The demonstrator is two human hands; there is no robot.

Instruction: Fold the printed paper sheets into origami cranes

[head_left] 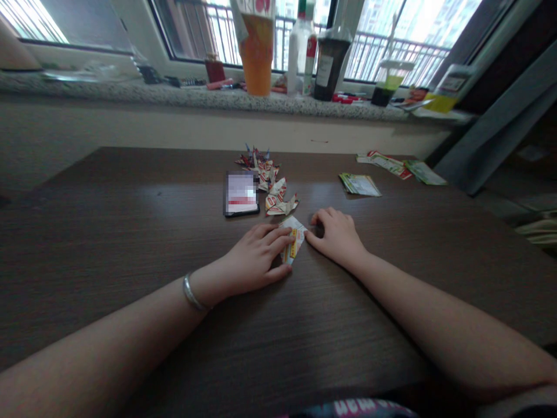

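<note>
A small folded piece of printed paper (292,239), white with yellow and red print, lies on the dark wooden table. My left hand (261,255) rests flat across its left part, fingers spread and pressing it down; a silver bangle circles that wrist. At the paper's right corner is the thumb of my right hand (337,235), whose bent fingers stay apart from the thumb with nothing visible between them. Just beyond the paper sit several folded paper pieces (278,200) with red and cream print. Beside them on the left lies a phone (241,194), its lit screen blurred.
A stack of printed paper sheets (360,184) lies farther back on the right, with more paper strips (389,164) behind it. Along the granite windowsill (183,96) stand a large orange drink cup (258,58), bottles (300,52) and a dark drink cup (329,64).
</note>
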